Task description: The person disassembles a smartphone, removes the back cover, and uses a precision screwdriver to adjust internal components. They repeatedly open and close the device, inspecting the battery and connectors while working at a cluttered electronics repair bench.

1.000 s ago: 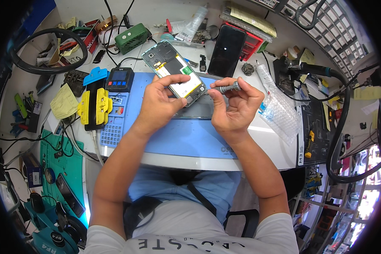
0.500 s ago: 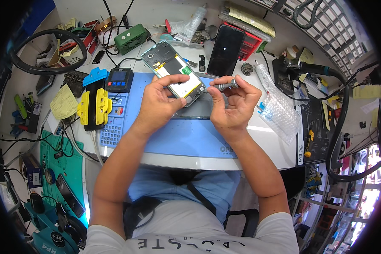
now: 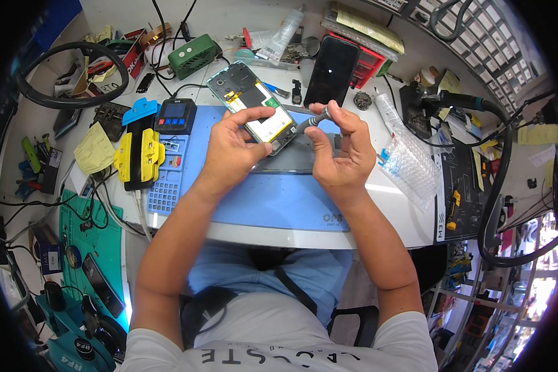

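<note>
My left hand (image 3: 229,152) is closed on the lower part of an opened phone (image 3: 249,87), tilted above the mat. Its back is off, so a white battery and black inner parts show. In my right hand (image 3: 346,152) a grey screwdriver (image 3: 315,120) is pinched between thumb and fingers. The driver's tip end is at the phone's lower right corner; whether it sits in a screw is too small to tell. Beneath the phone a dark glass panel (image 3: 285,164) lies on the blue mat (image 3: 260,208), partly covered by my hands.
A black phone (image 3: 332,71) leans at the back against a red box. Left of the mat are a small meter (image 3: 175,116) and yellow clamps (image 3: 139,155). Bubble wrap (image 3: 409,173) lies to the right. A green speaker-like box (image 3: 194,56) stands behind, among cables.
The screwdriver has swung from lying nearly level to slanting down onto the phone's corner. My right hand's fingers have shifted up and left around it. My left hand and the phone stay put.
</note>
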Demonstrator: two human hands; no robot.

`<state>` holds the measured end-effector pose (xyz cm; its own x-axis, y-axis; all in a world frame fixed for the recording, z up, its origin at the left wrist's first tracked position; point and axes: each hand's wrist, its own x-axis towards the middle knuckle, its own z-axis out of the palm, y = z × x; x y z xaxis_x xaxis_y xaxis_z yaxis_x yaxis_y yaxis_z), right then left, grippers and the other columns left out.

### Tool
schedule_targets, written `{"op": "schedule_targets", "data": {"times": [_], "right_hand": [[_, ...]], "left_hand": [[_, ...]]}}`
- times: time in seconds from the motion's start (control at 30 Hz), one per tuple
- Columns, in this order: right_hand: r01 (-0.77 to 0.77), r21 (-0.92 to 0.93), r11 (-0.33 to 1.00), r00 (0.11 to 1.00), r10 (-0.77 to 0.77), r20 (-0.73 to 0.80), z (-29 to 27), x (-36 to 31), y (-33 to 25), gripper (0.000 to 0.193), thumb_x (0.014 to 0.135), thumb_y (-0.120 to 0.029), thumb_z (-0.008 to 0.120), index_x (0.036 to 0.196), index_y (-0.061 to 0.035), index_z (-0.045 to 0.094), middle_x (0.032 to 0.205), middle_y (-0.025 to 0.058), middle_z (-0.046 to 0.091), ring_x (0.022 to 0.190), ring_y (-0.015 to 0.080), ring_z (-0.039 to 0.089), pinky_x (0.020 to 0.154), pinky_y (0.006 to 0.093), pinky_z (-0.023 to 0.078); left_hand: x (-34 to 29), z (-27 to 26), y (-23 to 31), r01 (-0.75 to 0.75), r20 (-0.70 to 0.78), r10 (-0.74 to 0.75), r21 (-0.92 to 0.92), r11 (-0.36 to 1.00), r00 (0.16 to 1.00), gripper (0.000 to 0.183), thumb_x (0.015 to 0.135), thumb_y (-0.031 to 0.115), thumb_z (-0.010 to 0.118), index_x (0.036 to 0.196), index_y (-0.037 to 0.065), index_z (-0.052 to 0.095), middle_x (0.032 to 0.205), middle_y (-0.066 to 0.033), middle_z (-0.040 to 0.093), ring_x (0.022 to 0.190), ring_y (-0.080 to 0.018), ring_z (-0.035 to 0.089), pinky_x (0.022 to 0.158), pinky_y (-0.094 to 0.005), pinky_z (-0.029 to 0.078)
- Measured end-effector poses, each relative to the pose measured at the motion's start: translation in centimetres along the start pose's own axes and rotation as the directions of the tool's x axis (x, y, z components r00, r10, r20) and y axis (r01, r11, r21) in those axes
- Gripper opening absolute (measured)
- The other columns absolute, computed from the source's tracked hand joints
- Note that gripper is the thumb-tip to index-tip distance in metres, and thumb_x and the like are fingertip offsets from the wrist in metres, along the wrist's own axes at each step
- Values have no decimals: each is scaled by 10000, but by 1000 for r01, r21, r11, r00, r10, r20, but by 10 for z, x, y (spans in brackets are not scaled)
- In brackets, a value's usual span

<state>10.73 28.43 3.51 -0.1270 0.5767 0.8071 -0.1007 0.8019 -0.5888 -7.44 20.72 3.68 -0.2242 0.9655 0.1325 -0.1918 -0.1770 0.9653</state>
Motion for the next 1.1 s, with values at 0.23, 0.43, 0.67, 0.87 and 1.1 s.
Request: {"op": "schedule_targets", "data": {"times": [0.23, 0.43, 0.67, 0.87, 1.1], "right_hand": [[138, -141, 980, 990, -130, 63, -3, 3, 0, 424, 783, 64, 870, 1124, -19, 631, 1059, 157, 711, 891, 242, 742, 751, 300, 591], [217, 14, 976, 970, -217, 110, -1, -5, 0, 460, 774, 79, 862, 1158, -30, 632, 1019, 143, 729, 859, 253, 741, 756, 317, 603], [158, 88, 984, 978, -168, 127, 4, -8, -6, 479, 782, 136, 817, 1189, -30, 628, 1036, 155, 729, 921, 263, 738, 748, 306, 611], [205, 43, 978, 961, -209, 179, 4, 1, -15, 505, 798, 181, 773, 1226, -28, 604, 1053, 161, 728, 949, 271, 738, 786, 320, 620], [183, 22, 983, 965, -184, 188, 1, -1, -13, 482, 817, 171, 768, 1220, -28, 593, 1066, 171, 726, 1046, 308, 743, 806, 331, 617]], "left_hand": [[1, -2, 1, 37, -14, -37, 14, 999, 999, 614, 793, -136, 756, 1379, -70, 582, 1290, -163, 658, 1119, -219, 697, 948, -322, 603], [3, -1, -6, -24, -66, 28, 71, 997, 997, 558, 769, -106, 793, 1301, 4, 664, 1282, -111, 523, 1113, -203, 664, 973, -316, 579], [3, -2, -2, -48, -40, 56, 186, 981, 998, 574, 805, -108, 803, 1335, -45, 591, 1224, -129, 683, 1113, -174, 681, 984, -311, 569], [2, -2, 0, -53, -34, 58, 133, 990, 998, 564, 804, -120, 782, 1329, -46, 590, 1215, -126, 682, 1109, -168, 680, 973, -308, 572], [2, -5, -3, -89, -39, 101, 239, 967, 994, 518, 795, -100, 801, 1281, -41, 631, 1216, -116, 677, 1099, -162, 672, 975, -304, 552]]}}
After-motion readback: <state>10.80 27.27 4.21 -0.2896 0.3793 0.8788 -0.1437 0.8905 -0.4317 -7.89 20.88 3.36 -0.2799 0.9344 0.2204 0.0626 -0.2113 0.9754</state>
